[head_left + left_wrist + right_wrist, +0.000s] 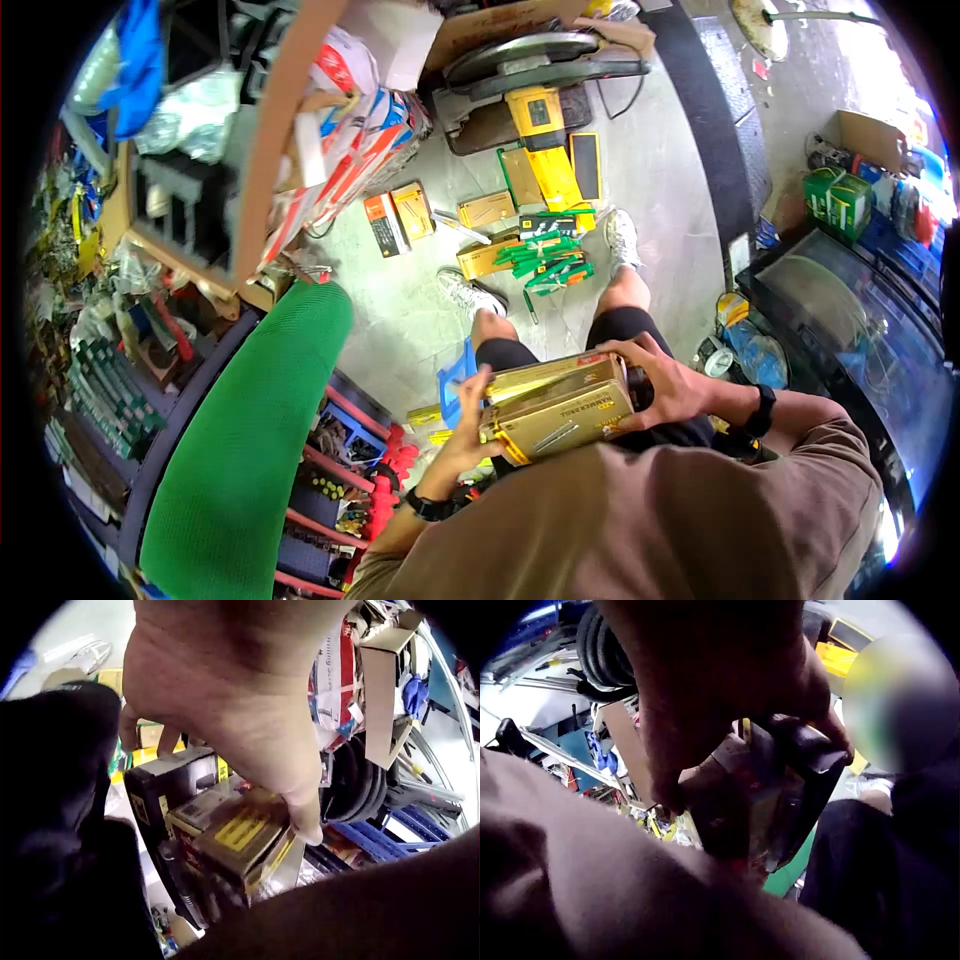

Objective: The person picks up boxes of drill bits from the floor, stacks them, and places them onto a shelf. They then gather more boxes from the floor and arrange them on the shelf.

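Observation:
Over the lap, both hands hold a stack of gold cardboard boxes; the near one is marked hammer drill and pictures drill bits. My left hand grips the left end, thumb on the near side and fingers on the far side. At the opposite end, my right hand spans the stack with spread, bent fingers. In the left wrist view a black box stands against the gold boxes under the left hand. The right wrist view is dark; the right hand partly hides the box ends.
On the floor ahead lie green-wrapped packs, more gold boxes and an orange-and-black box. Behind them stands a yellow weighing scale. A green roll and shelving are at left, a glass case at right.

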`<move>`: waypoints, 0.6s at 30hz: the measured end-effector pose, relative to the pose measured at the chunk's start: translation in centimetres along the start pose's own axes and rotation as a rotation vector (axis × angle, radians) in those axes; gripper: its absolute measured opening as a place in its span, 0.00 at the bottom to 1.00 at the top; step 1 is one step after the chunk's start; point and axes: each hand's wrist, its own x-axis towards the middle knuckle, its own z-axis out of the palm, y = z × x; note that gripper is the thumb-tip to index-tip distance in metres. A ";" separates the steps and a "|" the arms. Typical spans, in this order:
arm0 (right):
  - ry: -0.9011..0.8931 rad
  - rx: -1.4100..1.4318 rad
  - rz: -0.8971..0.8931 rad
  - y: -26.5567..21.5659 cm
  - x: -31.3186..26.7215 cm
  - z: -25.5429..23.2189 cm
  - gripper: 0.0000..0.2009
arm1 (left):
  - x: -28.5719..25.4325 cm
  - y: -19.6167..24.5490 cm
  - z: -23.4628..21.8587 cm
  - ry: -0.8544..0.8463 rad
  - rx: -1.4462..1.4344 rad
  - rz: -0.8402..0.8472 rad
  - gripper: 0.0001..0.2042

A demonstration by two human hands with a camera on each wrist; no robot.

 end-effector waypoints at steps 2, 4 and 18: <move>0.040 -0.011 0.068 -4.1 -5.5 1.6 0.50 | -3.1 0.5 3.4 0.002 0.040 0.041 0.59; 0.091 0.070 0.135 -6.7 -9.7 3.0 0.49 | -5.2 2.0 6.2 0.111 -0.052 0.092 0.53; 0.247 0.531 -0.399 -22.9 -25.5 12.8 0.39 | -6.7 34.8 6.6 -0.528 -0.159 0.047 0.49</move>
